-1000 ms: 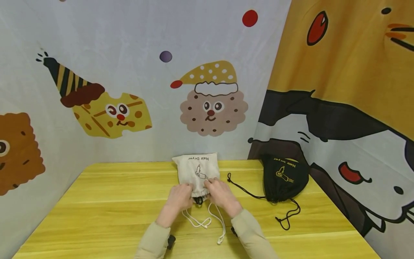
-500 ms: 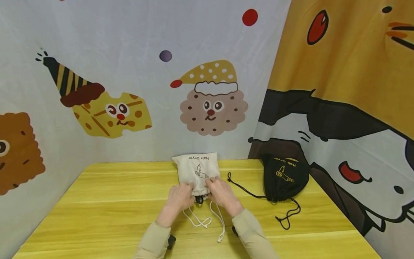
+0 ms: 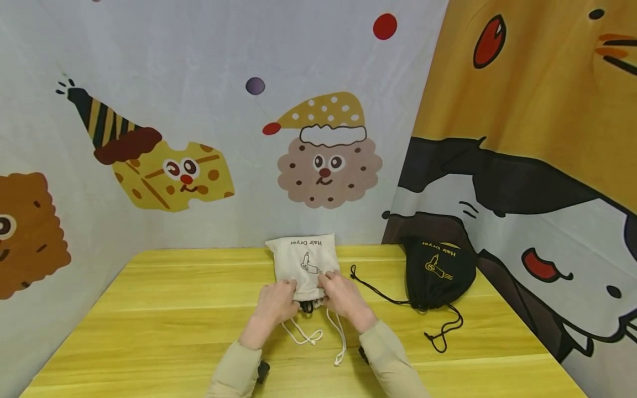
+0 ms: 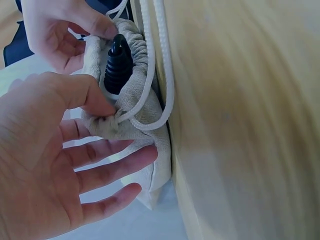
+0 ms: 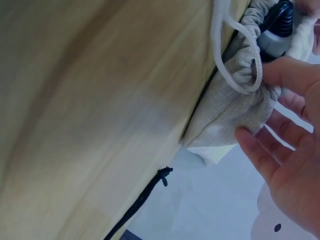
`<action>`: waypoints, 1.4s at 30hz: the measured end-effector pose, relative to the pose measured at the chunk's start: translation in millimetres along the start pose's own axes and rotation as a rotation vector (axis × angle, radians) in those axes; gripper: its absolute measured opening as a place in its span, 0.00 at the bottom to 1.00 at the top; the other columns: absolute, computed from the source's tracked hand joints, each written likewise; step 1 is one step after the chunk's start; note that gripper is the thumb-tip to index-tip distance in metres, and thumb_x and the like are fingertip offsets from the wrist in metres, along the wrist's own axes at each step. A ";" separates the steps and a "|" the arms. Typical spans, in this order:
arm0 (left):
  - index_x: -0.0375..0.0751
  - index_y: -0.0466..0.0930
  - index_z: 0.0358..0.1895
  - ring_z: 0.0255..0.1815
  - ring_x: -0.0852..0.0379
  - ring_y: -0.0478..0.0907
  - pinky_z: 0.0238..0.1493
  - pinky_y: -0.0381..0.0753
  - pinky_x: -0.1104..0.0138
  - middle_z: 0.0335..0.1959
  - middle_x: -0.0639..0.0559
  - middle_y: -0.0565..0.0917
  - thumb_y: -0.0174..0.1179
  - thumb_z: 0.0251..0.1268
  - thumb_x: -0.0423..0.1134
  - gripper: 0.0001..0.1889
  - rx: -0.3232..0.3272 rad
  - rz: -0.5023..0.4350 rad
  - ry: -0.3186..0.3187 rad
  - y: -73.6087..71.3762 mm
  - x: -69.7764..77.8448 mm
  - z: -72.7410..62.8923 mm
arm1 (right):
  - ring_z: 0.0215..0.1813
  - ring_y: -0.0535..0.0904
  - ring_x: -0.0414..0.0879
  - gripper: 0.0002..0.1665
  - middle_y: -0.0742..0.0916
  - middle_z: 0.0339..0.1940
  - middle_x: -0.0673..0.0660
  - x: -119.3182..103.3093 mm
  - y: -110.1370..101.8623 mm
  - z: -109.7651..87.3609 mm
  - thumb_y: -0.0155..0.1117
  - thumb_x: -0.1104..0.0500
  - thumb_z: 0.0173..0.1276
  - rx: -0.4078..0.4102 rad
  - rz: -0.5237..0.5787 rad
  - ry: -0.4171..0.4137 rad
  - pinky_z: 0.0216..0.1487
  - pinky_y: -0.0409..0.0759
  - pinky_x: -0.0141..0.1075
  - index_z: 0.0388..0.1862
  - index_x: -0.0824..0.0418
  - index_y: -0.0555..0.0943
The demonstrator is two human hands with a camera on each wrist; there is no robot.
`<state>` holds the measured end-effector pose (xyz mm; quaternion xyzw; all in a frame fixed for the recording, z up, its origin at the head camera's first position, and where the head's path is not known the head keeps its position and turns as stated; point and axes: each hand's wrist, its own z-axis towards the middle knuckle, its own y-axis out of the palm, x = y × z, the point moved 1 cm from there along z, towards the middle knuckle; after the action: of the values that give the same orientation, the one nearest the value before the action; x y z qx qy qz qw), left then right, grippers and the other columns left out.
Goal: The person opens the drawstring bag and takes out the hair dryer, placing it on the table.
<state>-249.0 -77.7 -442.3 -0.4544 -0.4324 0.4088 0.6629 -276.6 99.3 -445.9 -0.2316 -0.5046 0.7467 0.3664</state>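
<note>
Cream bag [image 3: 304,262] — rim [image 4: 141,49] between thumbs [image 4: 95,98], fingers [image 4: 117,167].

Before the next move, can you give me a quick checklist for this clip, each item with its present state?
1. Left hand pinching the beige bag at its mouth: ok.
2. Right hand pinching the opposite side of the mouth: ok.
3. Bag mouth open: ok, a black ribbed part shows in it.
4. White drawstring pulled tight: not ok, it hangs in slack loops.
5. Black bag apart from the beige one: ok, it lies off to the right.
6. Full contents of the beige bag: cannot tell, the cloth hides them.
</note>
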 end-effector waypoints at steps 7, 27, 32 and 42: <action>0.38 0.77 0.32 0.21 0.55 0.70 0.21 0.70 0.66 0.24 0.49 0.77 0.65 0.50 0.40 0.10 0.028 0.017 -0.006 -2.5 1.3 -0.4 | 0.32 0.73 0.41 0.17 0.81 0.30 0.49 -0.5 -0.4 0.9 0.74 0.61 0.46 0.002 -0.033 0.012 0.29 0.74 0.29 0.32 0.55 0.76; 0.40 0.75 0.29 0.22 0.52 0.73 0.22 0.72 0.63 0.25 0.48 0.78 0.64 0.45 0.35 0.08 0.018 -0.002 -0.012 1.0 -1.9 -0.6 | 0.31 0.72 0.42 0.18 0.81 0.30 0.49 0.8 0.2 -0.7 0.72 0.66 0.44 0.006 -0.040 0.009 0.27 0.72 0.29 0.33 0.55 0.76; 0.40 0.75 0.29 0.21 0.54 0.72 0.22 0.72 0.63 0.24 0.49 0.78 0.65 0.44 0.35 0.09 -0.003 -0.002 -0.016 0.7 -2.4 -0.1 | 0.32 0.72 0.42 0.18 0.81 0.31 0.49 1.3 -0.2 -1.2 0.72 0.66 0.43 0.007 -0.030 0.008 0.27 0.72 0.30 0.33 0.54 0.77; 0.40 0.75 0.30 0.22 0.51 0.74 0.23 0.74 0.61 0.25 0.48 0.79 0.66 0.44 0.35 0.10 -0.005 0.003 -0.005 -0.8 -2.4 -0.4 | 0.33 0.73 0.42 0.18 0.82 0.31 0.49 1.1 0.1 -1.2 0.72 0.67 0.43 0.006 -0.029 0.006 0.29 0.74 0.30 0.33 0.54 0.77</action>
<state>-249.2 -80.3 -442.1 -0.4557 -0.4345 0.4100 0.6599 -276.4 100.8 -446.4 -0.2253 -0.5046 0.7421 0.3794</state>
